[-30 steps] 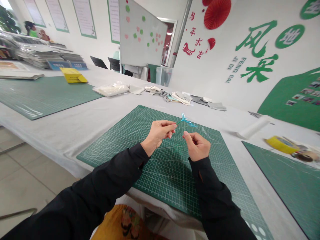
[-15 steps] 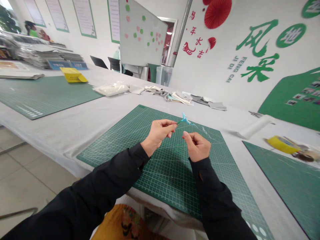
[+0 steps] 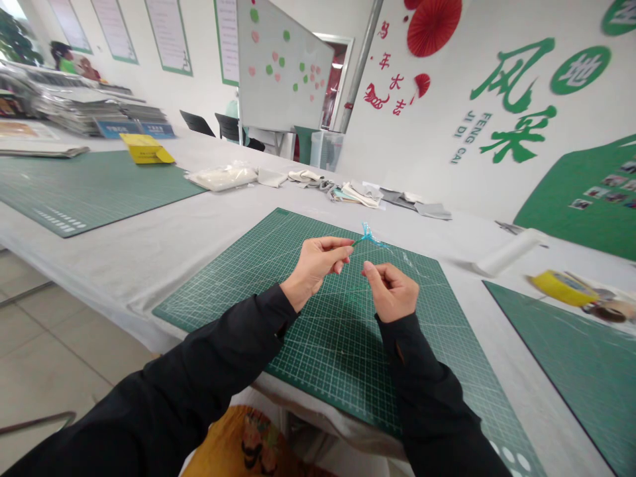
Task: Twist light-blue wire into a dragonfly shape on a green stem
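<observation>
Here we go, the left hand [image 3: 314,266] is closed in a firm pinch, thumb and forefinger on a thin green wire [image 3: 358,242], with a small blue twist [image 3: 368,234] standing up at its tip, just past the fingertips and above the middle of the mat. The right hand [image 3: 391,291] is curled shut just beside it, thumb and forefinger pressed together, and whether a fine strand sits in that pinch is too thin to tell. Good form here: the grip sits close to the twist, which looks like the steady way to work something this fine, with both black sleeves [image 3: 199,358] held low and the hands near each other. Underneath is a green cutting mat [image 3: 233,285] on a white-covered table [image 3: 149,218]. At 12 o'clock lie fabric scraps [image 3: 360,195], at 11 a plastic bag [image 3: 223,177], at 10 a second mat [image 3: 89,189] and a yellow envelope [image 3: 146,148]. Over at 3, a white roll [image 3: 507,252] and yellow tape [image 3: 564,289]. Beyond, a whiteboard [image 3: 283,63] with paper dots, and red paper fans [image 3: 432,20] on the wall!
</observation>
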Demonstrator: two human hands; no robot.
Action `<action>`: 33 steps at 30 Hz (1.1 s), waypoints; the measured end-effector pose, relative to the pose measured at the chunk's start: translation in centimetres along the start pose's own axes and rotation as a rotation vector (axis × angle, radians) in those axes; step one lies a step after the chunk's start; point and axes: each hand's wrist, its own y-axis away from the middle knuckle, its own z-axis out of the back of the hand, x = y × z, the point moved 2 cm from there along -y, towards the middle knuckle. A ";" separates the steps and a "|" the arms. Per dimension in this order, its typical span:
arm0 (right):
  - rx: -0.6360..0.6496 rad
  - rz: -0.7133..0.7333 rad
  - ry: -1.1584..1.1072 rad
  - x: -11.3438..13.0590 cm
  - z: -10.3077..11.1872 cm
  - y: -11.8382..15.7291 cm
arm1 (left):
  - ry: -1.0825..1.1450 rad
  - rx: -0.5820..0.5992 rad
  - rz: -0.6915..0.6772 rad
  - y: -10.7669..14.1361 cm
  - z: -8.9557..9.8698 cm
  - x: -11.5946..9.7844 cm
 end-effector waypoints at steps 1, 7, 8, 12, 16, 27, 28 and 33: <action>-0.001 0.002 0.002 0.0 0.0 0.0 | 0.002 0.001 -0.001 0.0 0.0 0.0; 0.000 0.008 -0.006 0.1 0.0 0.0 | -0.031 -0.037 -0.015 0.0 -0.1 0.0; 0.001 0.006 -0.008 0.1 0.0 0.0 | -0.037 -0.040 -0.020 0.0 -0.1 -0.1; 0.005 -0.006 -0.016 0.1 -0.1 0.1 | -0.040 -0.040 -0.042 0.0 -0.1 -0.2; 0.010 -0.007 -0.031 0.0 -0.1 0.1 | -0.030 -0.031 -0.036 -0.1 0.0 -0.1; 0.009 -0.016 -0.008 0.2 -0.1 0.1 | -0.027 -0.005 -0.020 0.0 0.0 0.0; 0.009 -0.013 -0.004 0.2 -0.1 0.1 | -0.033 -0.015 -0.023 0.0 0.0 0.0; 0.006 -0.016 -0.010 0.2 -0.1 0.1 | -0.050 -0.029 -0.026 -0.1 0.0 0.0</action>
